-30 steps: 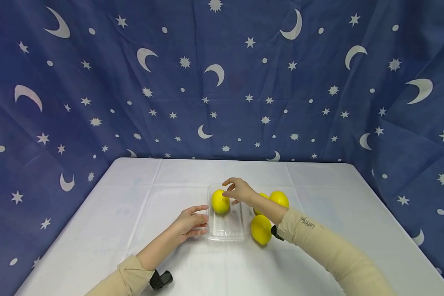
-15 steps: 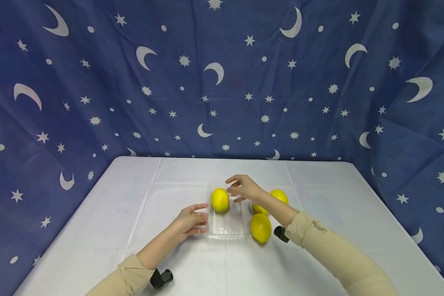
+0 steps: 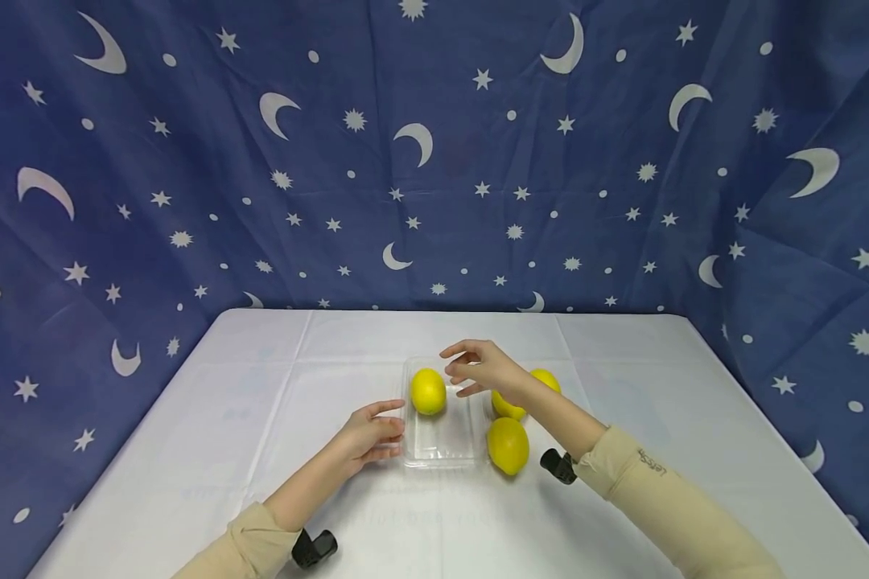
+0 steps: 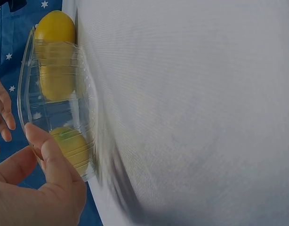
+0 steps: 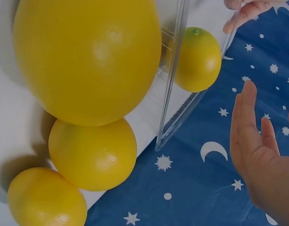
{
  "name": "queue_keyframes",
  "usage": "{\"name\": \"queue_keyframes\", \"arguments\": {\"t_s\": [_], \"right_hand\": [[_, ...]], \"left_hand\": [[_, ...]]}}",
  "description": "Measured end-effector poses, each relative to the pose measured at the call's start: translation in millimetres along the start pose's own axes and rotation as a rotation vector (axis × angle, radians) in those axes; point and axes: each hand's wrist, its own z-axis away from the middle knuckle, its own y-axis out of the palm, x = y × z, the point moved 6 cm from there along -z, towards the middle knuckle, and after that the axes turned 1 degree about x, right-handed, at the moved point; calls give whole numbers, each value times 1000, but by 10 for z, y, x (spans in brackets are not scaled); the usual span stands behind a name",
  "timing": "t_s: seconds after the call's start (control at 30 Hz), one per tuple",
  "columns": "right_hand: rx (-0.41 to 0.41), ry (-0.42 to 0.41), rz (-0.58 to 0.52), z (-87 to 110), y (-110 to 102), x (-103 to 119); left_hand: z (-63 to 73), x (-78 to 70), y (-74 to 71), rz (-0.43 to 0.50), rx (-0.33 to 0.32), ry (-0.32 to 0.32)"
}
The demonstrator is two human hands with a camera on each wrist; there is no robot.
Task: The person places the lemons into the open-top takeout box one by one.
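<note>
A clear plastic container [image 3: 443, 442] rests on the white table, with one yellow lemon [image 3: 429, 392] in its far left part. My left hand [image 3: 371, 434] is at the container's left side. In the left wrist view, thumb and index finger [image 4: 41, 139] pinch its rim. Over the container's far right part, my right hand [image 3: 483, 371] hovers with loosely bent fingers and holds nothing. The lemon lies just left of its fingertips. Right of the container sit more lemons: a near one [image 3: 508, 446], a middle one [image 3: 508, 404] and a far one [image 3: 546, 379], the last two partly behind my right forearm.
The white cloth-covered table [image 3: 319, 362] reaches back to a blue curtain [image 3: 478, 265] with moons and stars. Black wrist cameras [image 3: 315, 548] sit under both forearms. The near lemon stands close to the container's right wall.
My right hand has let go of the lemon in the container and drawn back slightly to the right. The lemon stays where it was; my left hand keeps its place at the rim.
</note>
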Motion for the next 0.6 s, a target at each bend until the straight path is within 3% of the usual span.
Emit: {"name": "queue_keyframes", "arguments": {"t_s": [0.3,0.6], "right_hand": [[14,-47,23,192,-83,11],[13,-41,31,381,-162,-50]], "left_hand": [[-9,20,-9,0,-7,6],[-5,23,-19,3,3,12]]}}
